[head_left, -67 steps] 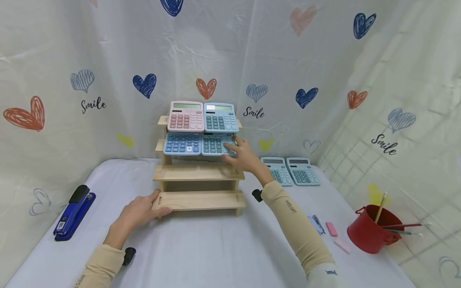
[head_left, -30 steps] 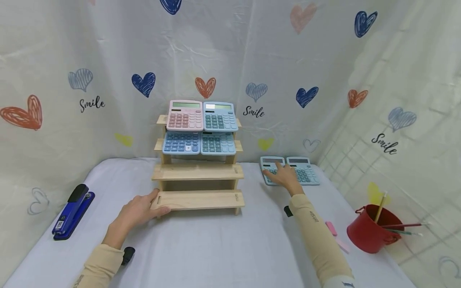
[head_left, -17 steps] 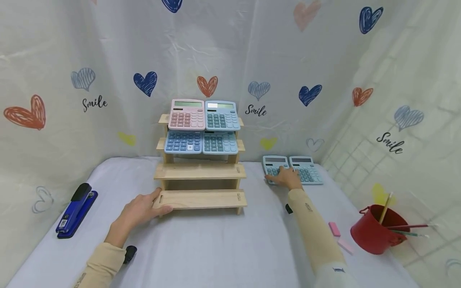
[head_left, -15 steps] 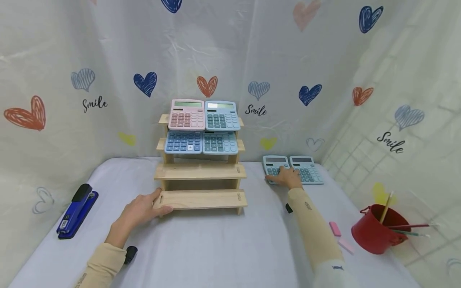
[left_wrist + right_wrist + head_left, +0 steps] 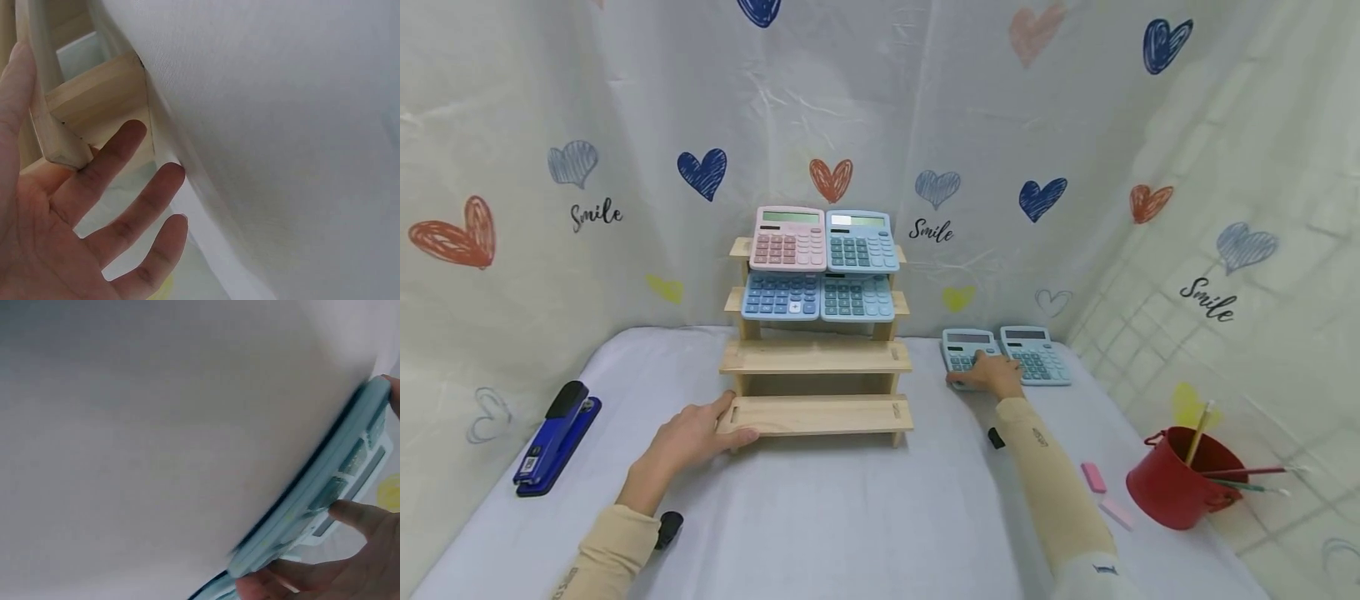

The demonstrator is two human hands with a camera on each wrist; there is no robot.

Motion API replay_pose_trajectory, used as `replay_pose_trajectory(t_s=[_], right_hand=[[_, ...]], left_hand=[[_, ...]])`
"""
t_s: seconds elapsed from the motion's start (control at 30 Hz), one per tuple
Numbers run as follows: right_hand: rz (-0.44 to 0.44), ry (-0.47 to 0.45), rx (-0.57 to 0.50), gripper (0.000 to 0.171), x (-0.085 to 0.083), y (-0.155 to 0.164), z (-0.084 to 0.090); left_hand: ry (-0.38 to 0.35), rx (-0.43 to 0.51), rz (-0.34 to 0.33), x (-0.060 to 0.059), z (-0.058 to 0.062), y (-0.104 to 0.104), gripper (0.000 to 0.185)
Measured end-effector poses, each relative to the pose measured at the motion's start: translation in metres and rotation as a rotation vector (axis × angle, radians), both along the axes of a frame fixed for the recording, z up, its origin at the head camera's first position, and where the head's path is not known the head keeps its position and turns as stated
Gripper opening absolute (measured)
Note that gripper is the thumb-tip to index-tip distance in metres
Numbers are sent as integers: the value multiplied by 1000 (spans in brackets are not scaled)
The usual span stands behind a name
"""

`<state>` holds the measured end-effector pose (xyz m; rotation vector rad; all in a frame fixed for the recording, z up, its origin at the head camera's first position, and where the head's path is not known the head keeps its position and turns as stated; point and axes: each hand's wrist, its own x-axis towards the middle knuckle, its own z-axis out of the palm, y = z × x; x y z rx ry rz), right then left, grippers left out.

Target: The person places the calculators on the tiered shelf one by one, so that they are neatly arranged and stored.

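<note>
My left hand (image 5: 687, 439) holds the left end of a four-tier wooden shelf (image 5: 820, 417); in the left wrist view the thumb lies on its board, three fingers spread free. At the back right of the table, my right hand (image 5: 997, 376) grips a light-blue calculator (image 5: 967, 338) across its width. The right wrist view shows fingertips at both edges of this calculator (image 5: 300, 509) and one finger on its keys. Beside it lies another light-blue calculator (image 5: 1037, 360). A pink calculator (image 5: 788, 240) and a blue one (image 5: 860, 242) stand on the top tier, with two blue calculators (image 5: 781, 297) below.
A blue stapler (image 5: 556, 440) lies at the left. At the right are a red bucket (image 5: 1180, 492) with pencils and two pink erasers (image 5: 1093, 477). A heart-print curtain (image 5: 880, 125) hangs behind the white-covered table (image 5: 820, 533).
My right hand has left the right calculator on the second tier and taken hold of the left one on the table, which has shifted slightly left and nearer. My left hand stays put.
</note>
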<state>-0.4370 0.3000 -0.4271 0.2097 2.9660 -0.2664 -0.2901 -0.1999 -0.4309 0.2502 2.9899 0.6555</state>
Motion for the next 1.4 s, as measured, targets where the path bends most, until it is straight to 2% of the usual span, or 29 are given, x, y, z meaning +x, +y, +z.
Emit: replay_pose_trajectory(t_s=[0.3,0.53,0.8,1.07,1.23,1.4], right_hand=[[45,18,14,99,14,-9,5],[137,108,6,98,32,-13,17],[207,206,-33,99,67,-24,44],[253,317,-70,92,109,-45,71],[295,341,-93,86,133,-60,79],[347,370,-64,84,146,-80,81]], left_hand=[[3,7,0,1,0,-1,99],[6,10,-10,1,-1,1,100],[0,9,-11,2,-1,0,101],[8,14,-12,2,-2,-1,100],[7,13,-14,2,-1,-2,101],[12,19,-18,3,-1,-1,101]])
